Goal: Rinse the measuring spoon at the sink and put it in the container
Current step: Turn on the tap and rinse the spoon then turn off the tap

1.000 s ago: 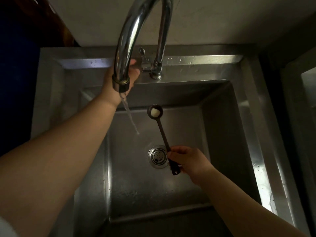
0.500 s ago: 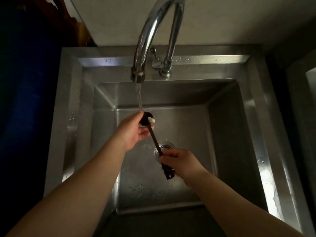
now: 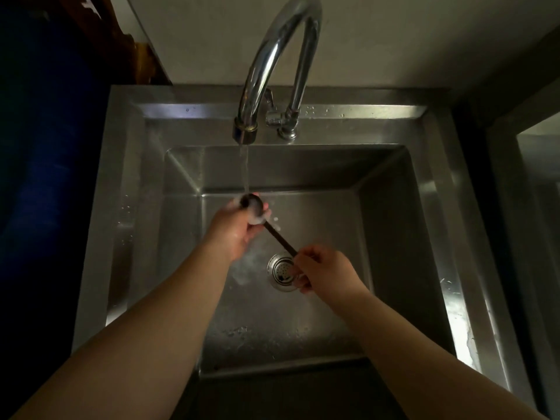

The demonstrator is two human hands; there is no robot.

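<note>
A dark long-handled measuring spoon (image 3: 280, 239) is held over the steel sink (image 3: 436, 225). Its round bowl sits right under the water stream from the curved chrome tap (image 3: 266, 65). My left hand (image 3: 235, 230) cups and grips the bowl end, with water splashing over the fingers. My right hand (image 3: 325, 269) pinches the far end of the handle, just above the drain (image 3: 280, 272). No container is in view.
The tap's lever and base (image 3: 283, 119) stand on the sink's back ledge. A dark blue surface (image 3: 45, 147) fills the left side. A grey ledge (image 3: 527, 183) runs along the right. The sink's right rim is wet and shiny.
My left hand left the tap lever and came down onto the spoon's bowl. The spoon's bowl moved left under the running water, and the white residue in it is now washing off.
</note>
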